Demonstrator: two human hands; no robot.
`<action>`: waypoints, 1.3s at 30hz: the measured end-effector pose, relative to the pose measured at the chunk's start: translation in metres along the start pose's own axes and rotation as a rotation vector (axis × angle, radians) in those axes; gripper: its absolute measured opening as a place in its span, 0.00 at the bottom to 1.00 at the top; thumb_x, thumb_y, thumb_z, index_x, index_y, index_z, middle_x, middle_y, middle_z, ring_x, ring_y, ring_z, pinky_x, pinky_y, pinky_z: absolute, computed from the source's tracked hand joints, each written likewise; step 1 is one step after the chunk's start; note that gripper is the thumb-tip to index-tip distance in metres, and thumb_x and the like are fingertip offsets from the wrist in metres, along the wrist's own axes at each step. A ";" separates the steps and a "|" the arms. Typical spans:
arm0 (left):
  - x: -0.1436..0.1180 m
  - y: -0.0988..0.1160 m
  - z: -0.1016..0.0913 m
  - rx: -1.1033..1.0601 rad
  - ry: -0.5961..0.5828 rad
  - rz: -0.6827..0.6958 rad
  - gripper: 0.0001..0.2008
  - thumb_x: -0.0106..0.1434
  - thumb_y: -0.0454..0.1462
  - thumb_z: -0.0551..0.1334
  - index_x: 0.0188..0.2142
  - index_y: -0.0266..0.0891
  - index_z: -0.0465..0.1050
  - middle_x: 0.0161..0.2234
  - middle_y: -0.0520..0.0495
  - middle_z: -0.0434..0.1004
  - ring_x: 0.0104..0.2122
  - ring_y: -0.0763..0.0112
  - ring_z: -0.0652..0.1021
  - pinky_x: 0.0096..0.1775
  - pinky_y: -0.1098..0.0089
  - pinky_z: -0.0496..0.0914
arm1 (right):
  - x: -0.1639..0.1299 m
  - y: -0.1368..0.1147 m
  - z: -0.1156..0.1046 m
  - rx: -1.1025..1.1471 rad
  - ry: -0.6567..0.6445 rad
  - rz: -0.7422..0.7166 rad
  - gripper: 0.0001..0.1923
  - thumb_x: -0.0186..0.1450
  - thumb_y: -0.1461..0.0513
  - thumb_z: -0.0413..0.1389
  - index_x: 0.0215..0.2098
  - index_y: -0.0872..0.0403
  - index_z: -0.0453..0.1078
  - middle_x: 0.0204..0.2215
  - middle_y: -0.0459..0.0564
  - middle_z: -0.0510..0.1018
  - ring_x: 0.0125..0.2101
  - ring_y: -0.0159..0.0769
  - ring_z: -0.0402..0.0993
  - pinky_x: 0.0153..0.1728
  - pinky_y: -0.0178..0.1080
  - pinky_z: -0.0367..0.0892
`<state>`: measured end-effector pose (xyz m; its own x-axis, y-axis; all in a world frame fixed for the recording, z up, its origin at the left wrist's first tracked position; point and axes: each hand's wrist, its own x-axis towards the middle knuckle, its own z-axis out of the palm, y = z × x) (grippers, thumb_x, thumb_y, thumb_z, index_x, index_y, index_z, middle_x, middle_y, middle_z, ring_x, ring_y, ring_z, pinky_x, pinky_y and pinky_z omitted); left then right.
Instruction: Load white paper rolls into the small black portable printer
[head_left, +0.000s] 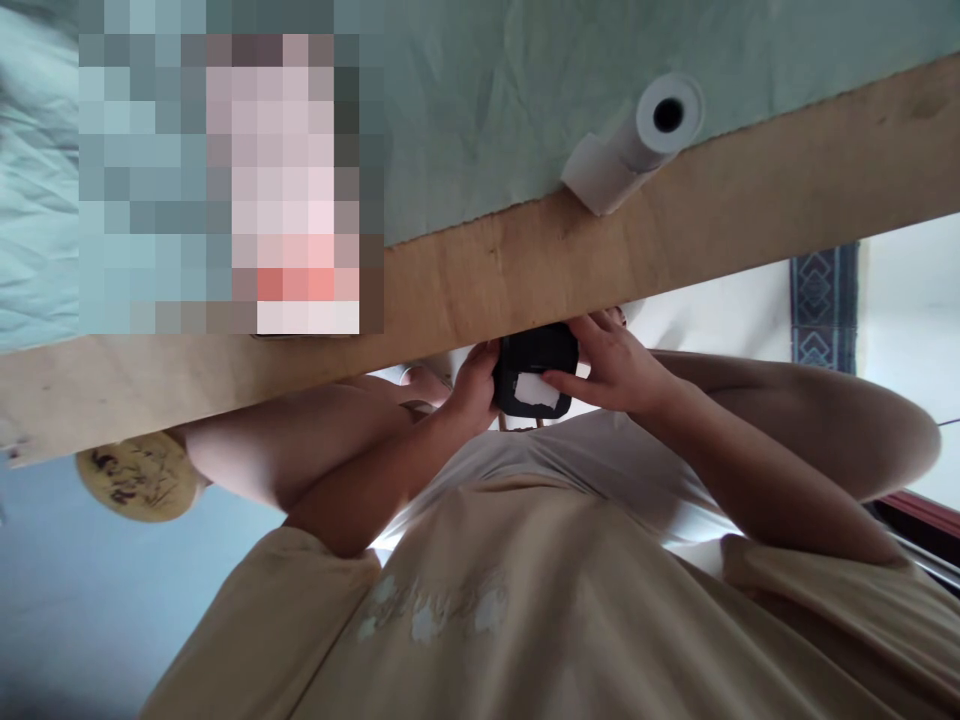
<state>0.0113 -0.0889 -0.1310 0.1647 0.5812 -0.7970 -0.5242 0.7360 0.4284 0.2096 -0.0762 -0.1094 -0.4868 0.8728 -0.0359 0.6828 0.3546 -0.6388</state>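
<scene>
A small black boxy device with rounded corners point(538, 345), possibly a portable printer, is held over my lap just below the table edge. A white piece of paper point(534, 391) with a ragged edge lies against its near face. My left hand point(478, 382) is closed around the device's left side, its fingertips mostly hidden. My right hand point(619, 365) is at the right side, fingers by the far corner and one digit reaching to the paper. The far end of the device is partly under the table edge.
A wooden table edge point(450, 290) crosses in front of me, with a green cloth point(480, 120) behind it. A white paper roll point(637, 140) lies there, its loose end on the wood. A blurred-out block covers the upper left. A round patterned yellow object point(139, 475) shows at left.
</scene>
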 end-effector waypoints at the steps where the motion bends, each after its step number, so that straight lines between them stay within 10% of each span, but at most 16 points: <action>1: 0.001 0.000 -0.001 0.002 0.011 0.004 0.21 0.53 0.51 0.74 0.35 0.40 0.73 0.34 0.47 0.80 0.48 0.53 0.81 0.46 0.59 0.77 | 0.000 0.000 0.000 -0.005 -0.001 -0.005 0.35 0.69 0.41 0.52 0.63 0.56 0.64 0.47 0.59 0.75 0.45 0.45 0.73 0.42 0.43 0.70; 15: -0.001 -0.006 -0.003 0.081 -0.115 -0.041 0.30 0.48 0.50 0.77 0.46 0.41 0.76 0.39 0.47 0.83 0.46 0.57 0.82 0.45 0.64 0.73 | 0.003 -0.003 -0.012 -0.285 0.303 0.069 0.15 0.72 0.57 0.50 0.38 0.49 0.78 0.30 0.51 0.77 0.38 0.41 0.70 0.43 0.45 0.64; 27: -0.004 -0.007 -0.001 0.121 -0.094 0.052 0.28 0.47 0.51 0.78 0.41 0.43 0.72 0.43 0.53 0.82 0.49 0.65 0.79 0.51 0.67 0.71 | 0.008 -0.044 -0.004 -0.369 -0.257 0.333 0.15 0.73 0.56 0.51 0.49 0.47 0.78 0.47 0.49 0.83 0.31 0.32 0.70 0.31 0.39 0.39; 35: -0.008 -0.008 0.000 0.160 -0.105 -0.017 0.30 0.47 0.54 0.78 0.42 0.41 0.74 0.35 0.53 0.79 0.37 0.71 0.78 0.38 0.71 0.70 | 0.006 -0.038 -0.030 -0.221 -0.383 0.378 0.21 0.63 0.59 0.58 0.54 0.53 0.73 0.38 0.53 0.82 0.32 0.36 0.74 0.33 0.36 0.54; 39: -0.009 -0.005 0.002 0.135 -0.094 -0.038 0.31 0.48 0.53 0.78 0.45 0.41 0.73 0.36 0.52 0.80 0.36 0.69 0.79 0.37 0.70 0.71 | -0.004 -0.036 -0.062 0.384 -0.382 0.198 0.20 0.66 0.61 0.52 0.56 0.54 0.67 0.40 0.51 0.79 0.28 0.28 0.72 0.30 0.33 0.65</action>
<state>0.0146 -0.0975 -0.1248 0.2629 0.5770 -0.7733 -0.4005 0.7944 0.4566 0.2208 -0.0715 -0.0381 -0.5812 0.7016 -0.4123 0.5685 -0.0125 -0.8226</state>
